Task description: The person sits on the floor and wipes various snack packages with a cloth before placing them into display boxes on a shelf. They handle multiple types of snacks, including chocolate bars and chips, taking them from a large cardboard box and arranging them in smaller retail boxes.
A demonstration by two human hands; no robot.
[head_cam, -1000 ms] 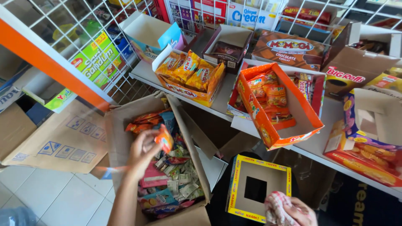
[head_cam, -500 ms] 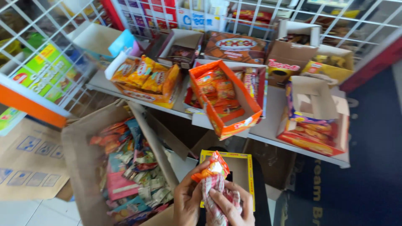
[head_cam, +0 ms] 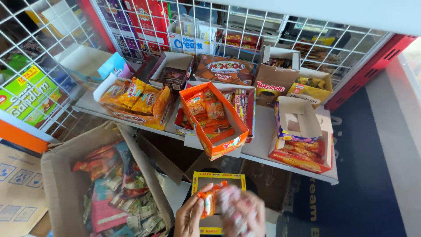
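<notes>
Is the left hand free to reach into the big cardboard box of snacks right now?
Probably not: the left hand grips an orange packet, though the open cardboard box sits right beside it, unobstructed.

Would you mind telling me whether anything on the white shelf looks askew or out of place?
Yes: the open orange cardboard box of snack packets sits skewed on the white shelf, its front corner hanging past the edge, unlike the yellow box of packets beside it, which lies fully on the shelf.

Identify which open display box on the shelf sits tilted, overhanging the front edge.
The orange box of small orange packets in the middle: it leans out past the shelf edge, while the other boxes rest flat.
</notes>
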